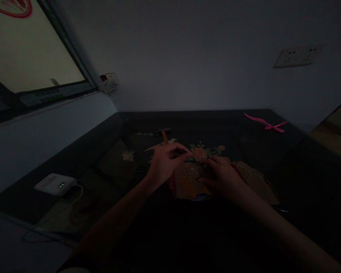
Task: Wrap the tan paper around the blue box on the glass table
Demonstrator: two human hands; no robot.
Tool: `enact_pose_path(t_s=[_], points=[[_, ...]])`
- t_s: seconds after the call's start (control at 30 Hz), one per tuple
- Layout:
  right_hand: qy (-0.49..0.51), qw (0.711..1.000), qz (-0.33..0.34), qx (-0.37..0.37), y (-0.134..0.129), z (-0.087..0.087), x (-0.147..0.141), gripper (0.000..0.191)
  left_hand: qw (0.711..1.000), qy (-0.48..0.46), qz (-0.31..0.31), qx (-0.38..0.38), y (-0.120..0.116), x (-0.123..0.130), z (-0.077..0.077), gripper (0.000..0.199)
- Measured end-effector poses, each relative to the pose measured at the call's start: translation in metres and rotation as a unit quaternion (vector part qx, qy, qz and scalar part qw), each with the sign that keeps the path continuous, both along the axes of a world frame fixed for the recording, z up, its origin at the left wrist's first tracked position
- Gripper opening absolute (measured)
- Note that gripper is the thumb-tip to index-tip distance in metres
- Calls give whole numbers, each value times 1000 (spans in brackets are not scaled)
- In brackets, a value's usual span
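In dim light, a piece with a dotted pattern [187, 180] lies on the dark table in front of me, with an orange patch near its lower edge. My left hand [169, 157] is above its upper left edge, thumb and fingers pinched together; whatever is between the fingertips is too small to name. An orange stick-like thing [165, 137] points up behind that hand. My right hand [218, 172] rests on the right part of the dotted piece, its fingers curled at the edge. Another dotted brown piece [255, 180] lies right of my right hand.
A white charger-like box [55, 184] with a cable lies at the left. A pink ribbon [268, 126] is at the back right. Flower patterns [199, 153] mark the tabletop [230, 129] beyond my hands. The wall [182, 57] stands behind the table, a window at upper left.
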State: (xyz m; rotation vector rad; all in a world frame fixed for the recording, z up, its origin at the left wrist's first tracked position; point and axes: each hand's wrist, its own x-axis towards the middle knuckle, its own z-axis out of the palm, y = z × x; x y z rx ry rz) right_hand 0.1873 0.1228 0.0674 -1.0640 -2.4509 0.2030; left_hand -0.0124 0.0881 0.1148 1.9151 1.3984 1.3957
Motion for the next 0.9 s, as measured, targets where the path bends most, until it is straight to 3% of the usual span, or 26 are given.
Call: enact_pose_path(t_s=[0.07,0.27,0.4,0.5,0.67,0.9], points=[[-6,1000,-8,1,-2,2,-1,35,998,-24,30,-40,1,-28,-7,25],[-15,1000,-11,7,-3,3,-1,37,962,5,240,-127,-9,-140,-53,32],[-4,1000,-12,4,-1,-1,1,35,944,70,223,-232,-16,-190,-79,39],[-10,1000,-10,11,-1,-1,2,35,940,109,188,-263,-17,-201,-87,37],[-23,1000,-13,8,-2,1,1,35,937,123,159,-285,-17,-196,-87,32],[-27,999,-18,-1,-3,2,1,36,921,170,177,-302,-19,-202,-91,33]])
